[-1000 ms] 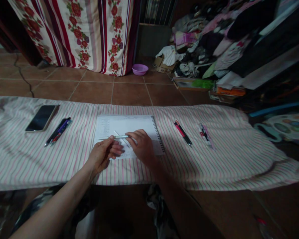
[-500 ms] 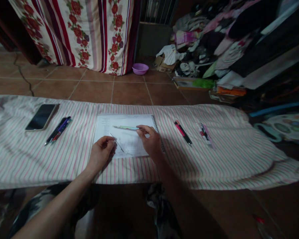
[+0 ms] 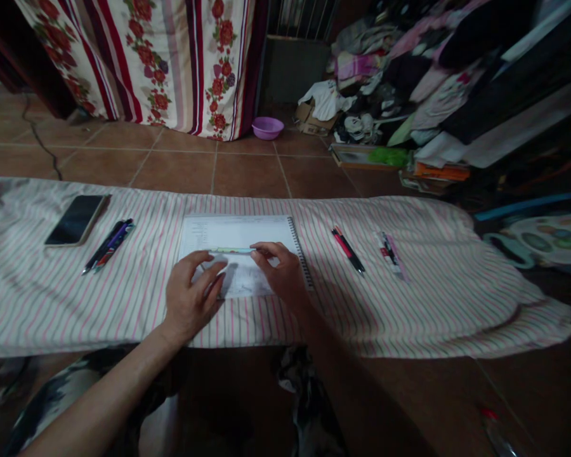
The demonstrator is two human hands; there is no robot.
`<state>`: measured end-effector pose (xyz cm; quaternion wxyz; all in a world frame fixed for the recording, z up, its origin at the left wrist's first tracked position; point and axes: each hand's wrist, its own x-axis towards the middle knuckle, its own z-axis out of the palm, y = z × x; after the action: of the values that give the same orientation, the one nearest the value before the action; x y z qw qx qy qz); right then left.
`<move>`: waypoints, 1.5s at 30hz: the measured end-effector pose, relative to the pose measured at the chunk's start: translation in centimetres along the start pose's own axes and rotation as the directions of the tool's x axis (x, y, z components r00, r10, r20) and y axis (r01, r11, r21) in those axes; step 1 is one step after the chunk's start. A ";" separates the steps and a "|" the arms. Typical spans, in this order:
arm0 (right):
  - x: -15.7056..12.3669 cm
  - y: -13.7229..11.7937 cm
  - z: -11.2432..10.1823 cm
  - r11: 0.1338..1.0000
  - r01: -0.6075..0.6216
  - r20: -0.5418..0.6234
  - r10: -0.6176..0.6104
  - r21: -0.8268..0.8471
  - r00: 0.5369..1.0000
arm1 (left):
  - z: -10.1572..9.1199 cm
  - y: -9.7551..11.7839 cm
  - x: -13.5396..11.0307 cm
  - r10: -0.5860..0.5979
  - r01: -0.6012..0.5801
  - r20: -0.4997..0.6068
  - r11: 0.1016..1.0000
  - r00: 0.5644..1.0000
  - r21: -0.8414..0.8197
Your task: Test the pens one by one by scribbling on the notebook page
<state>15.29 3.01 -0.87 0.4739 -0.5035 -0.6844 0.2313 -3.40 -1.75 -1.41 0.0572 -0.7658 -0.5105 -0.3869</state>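
Pinching at the right end: right hand [image 3: 282, 274] has thumb and fingertips closed on the slim pale-green plastic pen [image 3: 233, 251] and holds it level, on or just above the page, can't tell which. Left hand [image 3: 190, 298] is palm-down with fingers loosely spread and the index tip at the pen's left end. Touch vs grip isn't resolvable.

Likely reason for the two-ended hold: it keeps the barrel horizontal and steady, with both wrists braced low near the cloth.

Pen lies crosswise over the middle of the white spiral-bound paper notebook [image 3: 204, 230], which is open and flat, spiral on its right, faint writing top left. Pen looks thin, straight and light-toned. No cap detail visible.

Notebook rests on the pink-and-green striped white cloth [image 3: 433, 298]. Other items sit off the page, probably to keep it free:
- Left: dark blue and purple pens [image 3: 108, 244], black slab smartphone [image 3: 76, 219].
- Right: red and black pens [image 3: 347, 249], white-pink pen [image 3: 391, 255].
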 end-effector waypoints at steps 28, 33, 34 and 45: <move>-2.1 0.0 -0.3 0.857 0.339 0.563 -0.070 -0.389 0.823 | 1.8 -2.3 -0.3 -0.209 0.239 0.189 0.958 0.959 -0.157; -1.2 0.4 -0.9 0.883 0.307 0.495 -0.101 -0.354 0.863 | 1.8 -2.3 -0.3 -0.209 0.239 0.185 0.958 0.960 -0.159; -0.8 0.7 -1.1 0.890 0.270 0.448 -0.085 -0.367 0.890 | 1.8 -2.3 -0.3 -0.208 0.238 0.181 0.958 0.961 -0.161; 2.3 4.9 -1.5 0.826 -0.084 -0.007 0.097 -0.557 0.995 | 2.0 -2.2 -0.2 -0.230 0.261 0.198 0.954 0.953 -0.150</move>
<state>18.86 6.74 -3.16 0.2877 -0.6489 -0.7026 0.0497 -4.18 0.13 -3.61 -0.1046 -0.7296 -0.5694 -0.3641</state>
